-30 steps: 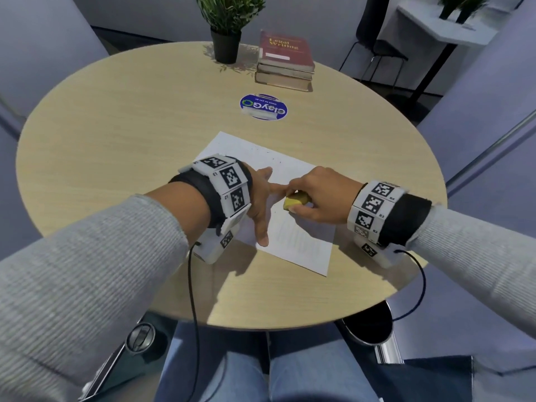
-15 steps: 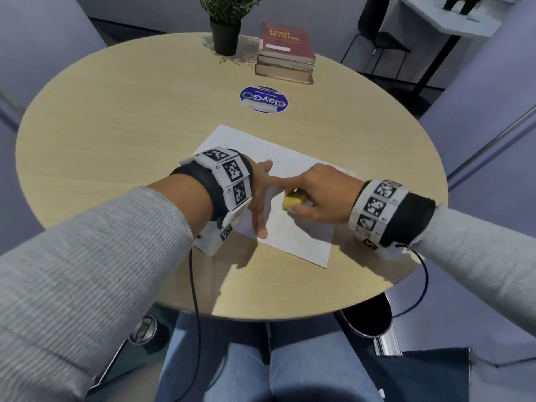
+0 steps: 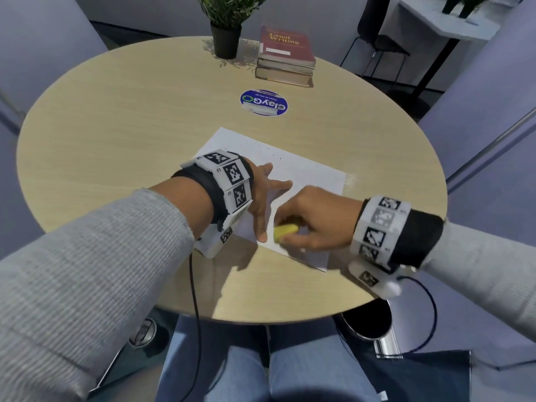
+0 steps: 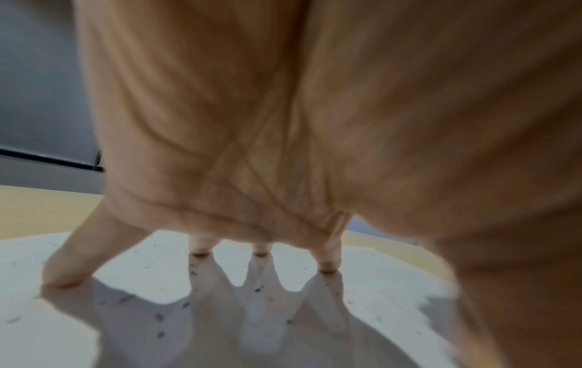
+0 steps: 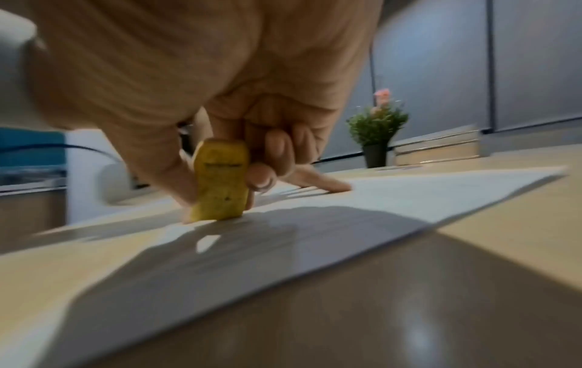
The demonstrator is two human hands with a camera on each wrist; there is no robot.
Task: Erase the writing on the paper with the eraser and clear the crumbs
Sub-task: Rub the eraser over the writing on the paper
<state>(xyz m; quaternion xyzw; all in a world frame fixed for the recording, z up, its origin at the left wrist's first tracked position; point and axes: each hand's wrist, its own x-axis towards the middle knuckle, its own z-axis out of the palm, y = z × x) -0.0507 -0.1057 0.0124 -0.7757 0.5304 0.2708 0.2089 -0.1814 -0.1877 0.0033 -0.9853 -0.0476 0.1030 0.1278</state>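
2 hands work on the white paper (image 3: 304,175), whose long axis runs from 10 o'clock to 4 o'clock on the round wooden table (image 3: 121,134): the left hand (image 3: 261,195) presses it flat with straight, spread fingers (image 4: 201,246), while the right hand (image 3: 316,219) pinches the yellow eraser (image 3: 285,232) upright, its lower end on the sheet's near part. Dark crumbs (image 4: 159,317) speckle the paper. At 12 o'clock stand a potted plant (image 3: 226,24) and 3 stacked books (image 3: 285,58), with grey walls around.

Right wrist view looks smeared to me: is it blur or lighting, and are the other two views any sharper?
Right wrist view: motion blur smears the paper and table edge, while the yellow eraser stays fairly readable, with hard shadow beneath the right hand. Left wrist view: the left hand is soft and close, but crumbs show. Head view: mostly sharp, wide-angle bending at the edges.
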